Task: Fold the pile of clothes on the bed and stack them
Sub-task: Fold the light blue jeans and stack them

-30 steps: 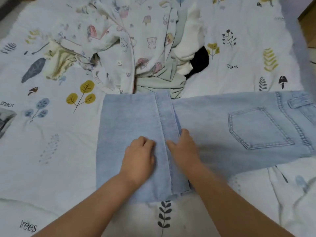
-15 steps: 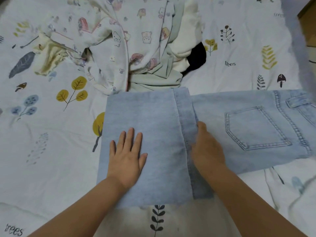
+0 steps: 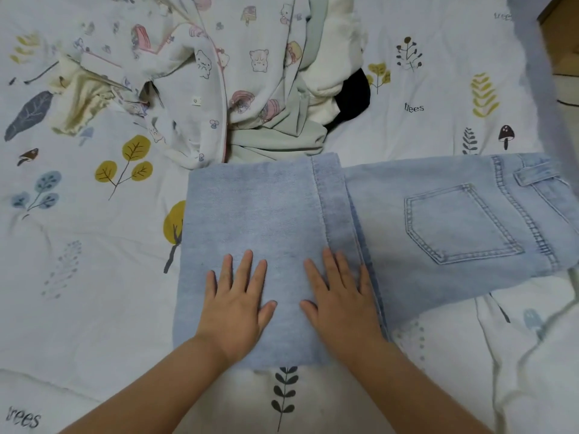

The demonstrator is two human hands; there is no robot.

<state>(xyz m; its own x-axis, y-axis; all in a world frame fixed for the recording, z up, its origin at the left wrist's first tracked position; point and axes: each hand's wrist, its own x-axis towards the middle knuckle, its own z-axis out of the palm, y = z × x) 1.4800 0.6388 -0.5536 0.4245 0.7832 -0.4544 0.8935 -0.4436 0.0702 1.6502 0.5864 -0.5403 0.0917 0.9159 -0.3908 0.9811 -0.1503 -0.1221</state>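
A pair of light blue jeans (image 3: 438, 220) lies across the bed, legs folded over from the left so the hem runs down the middle. The back pocket and waistband show at the right. My left hand (image 3: 238, 302) lies flat, fingers spread, on the folded leg part. My right hand (image 3: 341, 296) lies flat beside it, next to the hem. Behind the jeans sits the pile of unfolded clothes (image 3: 219, 73): a white cartoon-print garment, a pale green piece, a cream piece and something black.
The bed carries a white sheet (image 3: 78, 245) printed with leaves and mushrooms. A crumpled cream cloth (image 3: 78, 101) lies at the back left. The bed's right edge and a wooden piece of furniture (image 3: 564, 32) show at the top right.
The folded leg part has been drawn further right over the jeans. Both hands went from gripping the hem to lying flat on the fold.
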